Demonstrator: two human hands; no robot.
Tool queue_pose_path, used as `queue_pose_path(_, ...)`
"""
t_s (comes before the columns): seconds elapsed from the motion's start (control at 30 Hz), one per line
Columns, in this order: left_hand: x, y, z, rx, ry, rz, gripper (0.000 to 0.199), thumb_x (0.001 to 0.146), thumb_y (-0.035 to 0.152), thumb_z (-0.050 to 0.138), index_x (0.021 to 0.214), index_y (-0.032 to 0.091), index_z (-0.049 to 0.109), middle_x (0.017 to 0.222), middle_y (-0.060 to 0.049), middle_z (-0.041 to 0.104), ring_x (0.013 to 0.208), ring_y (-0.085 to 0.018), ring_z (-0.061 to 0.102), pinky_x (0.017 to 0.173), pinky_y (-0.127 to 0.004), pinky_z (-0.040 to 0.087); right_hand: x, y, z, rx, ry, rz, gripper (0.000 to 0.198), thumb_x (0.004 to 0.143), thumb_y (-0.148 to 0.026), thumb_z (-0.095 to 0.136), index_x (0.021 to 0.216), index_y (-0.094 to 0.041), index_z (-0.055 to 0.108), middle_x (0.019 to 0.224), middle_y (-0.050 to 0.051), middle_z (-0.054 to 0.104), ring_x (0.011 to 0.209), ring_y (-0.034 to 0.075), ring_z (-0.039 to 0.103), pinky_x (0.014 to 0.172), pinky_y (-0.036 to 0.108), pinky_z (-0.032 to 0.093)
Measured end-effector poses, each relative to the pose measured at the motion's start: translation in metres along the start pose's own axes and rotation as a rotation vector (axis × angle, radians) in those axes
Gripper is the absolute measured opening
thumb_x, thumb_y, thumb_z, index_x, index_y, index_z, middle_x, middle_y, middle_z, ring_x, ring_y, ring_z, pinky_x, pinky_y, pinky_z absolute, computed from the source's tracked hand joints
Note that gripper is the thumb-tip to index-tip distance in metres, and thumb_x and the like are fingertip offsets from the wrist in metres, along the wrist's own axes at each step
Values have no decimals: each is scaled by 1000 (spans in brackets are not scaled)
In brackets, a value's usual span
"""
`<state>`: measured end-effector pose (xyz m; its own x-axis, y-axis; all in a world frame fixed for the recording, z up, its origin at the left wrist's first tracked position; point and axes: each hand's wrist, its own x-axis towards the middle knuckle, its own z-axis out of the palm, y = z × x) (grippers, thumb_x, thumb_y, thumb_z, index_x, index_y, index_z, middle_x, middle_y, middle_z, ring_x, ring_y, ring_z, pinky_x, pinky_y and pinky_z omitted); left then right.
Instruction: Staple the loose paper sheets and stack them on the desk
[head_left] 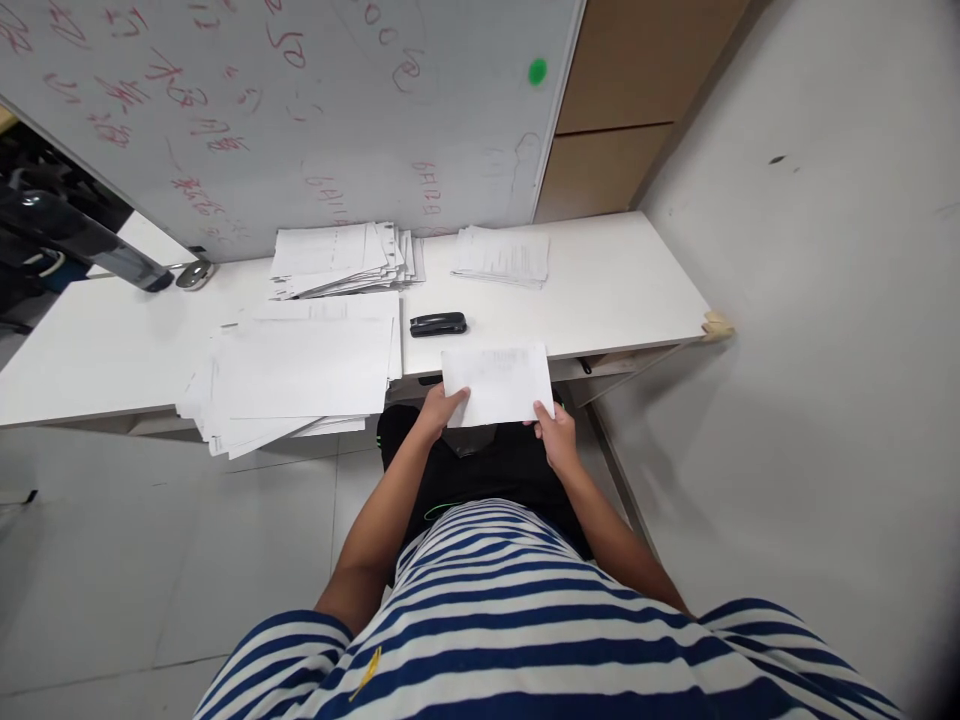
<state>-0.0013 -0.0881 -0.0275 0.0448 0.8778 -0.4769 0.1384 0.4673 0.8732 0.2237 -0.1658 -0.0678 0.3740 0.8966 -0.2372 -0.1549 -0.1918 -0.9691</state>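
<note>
Between my hands, over my lap at the desk's front edge, is a white sheet of paper [496, 385] with faint print near its top. My left hand [441, 408] grips its left side, thumb on top. On the lower right corner my right hand [555, 432] is closed, its thumb also on the face. Whether more than one sheet is held I cannot tell. A black stapler [438, 324] lies just beyond the paper. To the left, a loose pile of papers [311, 365] hangs over the desk edge.
A thick stack of papers [330, 258] and a thinner stack [501, 255] lie at the back of the white desk [615, 270], below a whiteboard [337, 120]. A dark bottle [97, 245] and a computer mouse [195, 275] are at left. A wall [810, 350] bounds the right.
</note>
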Motion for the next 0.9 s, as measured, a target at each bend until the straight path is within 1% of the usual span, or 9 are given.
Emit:
queue_pose_path(0.07, -3, 0, 2, 1, -21, -12, 40, 78, 40, 75, 109, 16, 69, 121, -14, 72, 106, -30, 70, 90, -40, 55, -4, -6, -4, 21, 8, 7, 44, 78, -60, 71, 88, -18, 65, 61, 0, 65, 46, 8, 41, 44, 24, 32)
queue_pose_path(0.13, -8, 8, 2, 47, -16, 31, 38, 79, 44, 73, 106, 17, 70, 111, -12, 75, 98, -29, 71, 84, -39, 55, -7, -15, -7, 58, 17, 13, 43, 77, -58, 73, 88, -17, 66, 61, 0, 65, 45, 8, 41, 44, 24, 31)
queue_pose_path(0.2, -11, 24, -1, 145, 91, 171, 38, 84, 52, 66, 102, 19, 70, 95, -10, 75, 89, -28, 70, 81, -41, 54, -9, -25, -11, 107, 43, 9, 42, 76, -57, 74, 86, -17, 65, 61, 0, 65, 45, 8, 40, 43, 24, 30)
queue_pose_path(0.27, -7, 47, -5, 285, 251, 374, 39, 90, 56, 56, 104, 21, 68, 85, -8, 71, 85, -28, 68, 82, -44, 52, -8, -34, -14, 150, 84, -14, 40, 76, -55, 75, 86, -18, 64, 62, -1, 65, 45, 7, 40, 43, 23, 29)
queue_pose_path(0.33, 7, 72, -10, 444, 308, 559, 36, 94, 52, 52, 111, 24, 66, 95, -10, 70, 97, -30, 66, 91, -45, 49, -5, -41, -15, 175, 128, -45, 40, 76, -55, 75, 88, -18, 64, 62, -1, 65, 45, 7, 40, 43, 23, 29)
queue_pose_path(0.4, 30, 92, -16, 611, 333, 695, 39, 87, 43, 65, 119, 21, 61, 121, -17, 65, 125, -35, 53, 104, -48, 41, 0, -45, -12, 182, 166, -68, 41, 76, -56, 74, 90, -18, 64, 63, -1, 65, 45, 7, 40, 43, 23, 29)
queue_pose_path(0.47, 56, 103, -23, 756, 313, 676, 49, 79, 37, 74, 122, 20, 57, 133, -20, 58, 137, -40, 40, 110, -53, 34, 4, -47, -8, 187, 198, -84, 42, 77, -57, 72, 91, -18, 64, 64, -1, 66, 45, 7, 41, 43, 23, 30)
queue_pose_path(0.6, 89, 102, -36, 928, 229, 583, 37, 79, 36, 74, 107, 19, 57, 121, -19, 61, 122, -37, 50, 102, -50, 39, 10, -49, 2, 202, 208, -100, 40, 79, -55, 71, 91, -18, 63, 64, -1, 65, 46, 7, 44, 44, 23, 33)
queue_pose_path(0.9, 88, 96, -46, 957, 137, 616, 40, 70, 38, 82, 96, 21, 58, 107, -14, 64, 103, -33, 57, 90, -42, 44, 19, -48, 11, 169, 144, -108, 44, 79, -59, 69, 95, -19, 63, 64, -2, 65, 46, 8, 45, 46, 24, 34)
